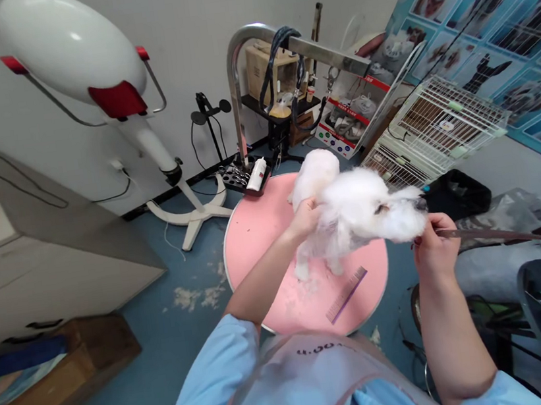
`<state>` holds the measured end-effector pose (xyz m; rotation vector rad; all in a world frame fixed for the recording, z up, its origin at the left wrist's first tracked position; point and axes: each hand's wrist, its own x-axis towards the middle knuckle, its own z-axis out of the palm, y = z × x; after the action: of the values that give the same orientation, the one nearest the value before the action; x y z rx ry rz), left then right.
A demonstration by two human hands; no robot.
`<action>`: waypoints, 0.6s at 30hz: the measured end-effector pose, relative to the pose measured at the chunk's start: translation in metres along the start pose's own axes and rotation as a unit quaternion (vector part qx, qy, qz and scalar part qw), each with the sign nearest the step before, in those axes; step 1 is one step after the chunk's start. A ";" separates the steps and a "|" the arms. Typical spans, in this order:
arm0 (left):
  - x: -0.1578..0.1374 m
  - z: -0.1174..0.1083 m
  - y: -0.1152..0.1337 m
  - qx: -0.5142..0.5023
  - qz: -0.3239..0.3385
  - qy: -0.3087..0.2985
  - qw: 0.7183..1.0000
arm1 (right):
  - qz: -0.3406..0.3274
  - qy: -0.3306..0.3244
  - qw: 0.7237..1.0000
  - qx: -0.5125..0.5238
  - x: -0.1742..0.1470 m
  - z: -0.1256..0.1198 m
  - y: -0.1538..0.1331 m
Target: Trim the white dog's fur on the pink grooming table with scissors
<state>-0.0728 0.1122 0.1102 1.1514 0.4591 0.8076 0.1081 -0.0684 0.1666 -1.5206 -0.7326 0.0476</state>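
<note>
A fluffy white dog [350, 205] stands on a round pink grooming table [259, 230], its head turned to the right. My left hand [306, 217] is closed in the fur at the side of its neck, with the fingertips partly buried. At the muzzle, my right hand [436, 244] is closed, its fingers pinching at the chin just below the black nose. A thin brown strip [499, 235] runs right from behind that hand; I cannot tell whether the hand holds it. On the table in front of the dog lies a metal comb with a purple spine [346, 295].
A steel grooming arm [236, 94] with dark loops rises behind the table. Beside it, a tray [234, 177] holds scissors and a white bottle [257, 174]. A white stand dryer [74, 42] is at left, wire cages [435, 128] at right. Fur clumps [188, 297] lie on the floor.
</note>
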 end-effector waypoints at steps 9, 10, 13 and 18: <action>-0.056 -0.022 -0.029 0.168 0.257 0.436 0.846 | 0.047 -0.019 0.998 0.028 -0.013 0.000 -0.008; -0.067 -0.017 -0.031 0.210 0.336 0.408 0.823 | 0.050 -0.021 0.998 0.029 -0.014 0.000 -0.010; -0.074 0.002 -0.042 0.317 0.449 0.245 0.799 | 0.053 -0.028 0.998 0.036 -0.018 0.001 -0.014; -0.019 0.004 -0.059 0.226 0.302 0.182 0.908 | 0.056 -0.038 0.996 0.056 -0.023 0.005 -0.012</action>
<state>-0.0628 0.0844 0.0555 1.6166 0.6292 1.5293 0.0833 -0.0759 0.1676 -1.4579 -0.6933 0.2291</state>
